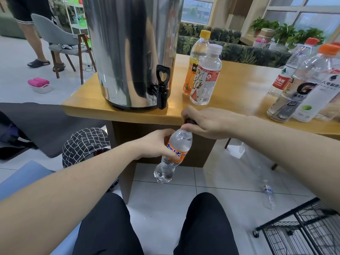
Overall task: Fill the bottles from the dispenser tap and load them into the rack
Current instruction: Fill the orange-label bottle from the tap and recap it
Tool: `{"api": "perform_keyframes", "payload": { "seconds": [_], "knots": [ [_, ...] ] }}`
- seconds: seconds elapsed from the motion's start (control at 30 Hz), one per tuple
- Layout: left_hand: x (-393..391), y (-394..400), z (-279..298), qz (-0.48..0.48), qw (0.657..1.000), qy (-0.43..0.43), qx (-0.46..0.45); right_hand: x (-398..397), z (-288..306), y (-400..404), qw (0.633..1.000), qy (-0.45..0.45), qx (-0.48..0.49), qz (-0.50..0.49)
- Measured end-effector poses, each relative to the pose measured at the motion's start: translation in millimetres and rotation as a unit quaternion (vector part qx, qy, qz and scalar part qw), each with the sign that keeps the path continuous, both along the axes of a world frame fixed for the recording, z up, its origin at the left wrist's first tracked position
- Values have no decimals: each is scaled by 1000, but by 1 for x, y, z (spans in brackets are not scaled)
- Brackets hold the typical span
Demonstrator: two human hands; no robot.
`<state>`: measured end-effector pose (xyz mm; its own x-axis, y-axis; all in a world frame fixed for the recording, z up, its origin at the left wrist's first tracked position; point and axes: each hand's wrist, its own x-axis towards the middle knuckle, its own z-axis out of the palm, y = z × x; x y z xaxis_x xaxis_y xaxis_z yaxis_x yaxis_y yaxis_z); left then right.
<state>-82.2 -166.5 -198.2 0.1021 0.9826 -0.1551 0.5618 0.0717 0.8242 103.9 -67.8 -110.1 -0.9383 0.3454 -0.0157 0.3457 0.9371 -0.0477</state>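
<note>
Clear bottle with orange label (173, 155) tilted, held below desk edge, dark cap on. Steel dispenser (132, 52) upright on desk (239, 92), black tap (161, 89) at front. More bottles (204, 70) standing on desk. Black wire rack (301, 234) on floor, lower right.

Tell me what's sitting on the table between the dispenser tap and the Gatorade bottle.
In the head view, two capped bottles stand between the tap and the Gatorade bottle: an orange-label juice bottle and, right beside it, a clear white-capped bottle. Beyond them the tabletop is bare.
</note>
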Motion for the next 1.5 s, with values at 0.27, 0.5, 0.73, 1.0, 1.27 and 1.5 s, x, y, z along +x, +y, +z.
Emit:
{"api": "perform_keyframes", "payload": {
  "seconds": [0.27, 0.5, 0.73, 1.0, 1.27, 1.5],
  "knots": [
    [20, 9, 0, -40, 999, -20, -5, 20, 11, -3, 999, -11, 32, -38],
    [40, 24, 0, -24, 999, -34, 21, 34, 13, 0, 987, 29, 145, -64],
    [57, 36, 5, -18, 998, -42, 38, 38, 11, 3, 959, 9, 215, -187],
    [70, 49, 7, -39, 997, -59, 31, 62, 18, 12, 958, -71, 191, -204],
    [83, 57, 13, -56, 995, -70, 37, 74, 29, 19, 973, 26, 2, -229],
    [85, 66, 16, -49, 995, -77, 35, 92, 30, 25, 989, 43, 31, -137]
  ]
}}
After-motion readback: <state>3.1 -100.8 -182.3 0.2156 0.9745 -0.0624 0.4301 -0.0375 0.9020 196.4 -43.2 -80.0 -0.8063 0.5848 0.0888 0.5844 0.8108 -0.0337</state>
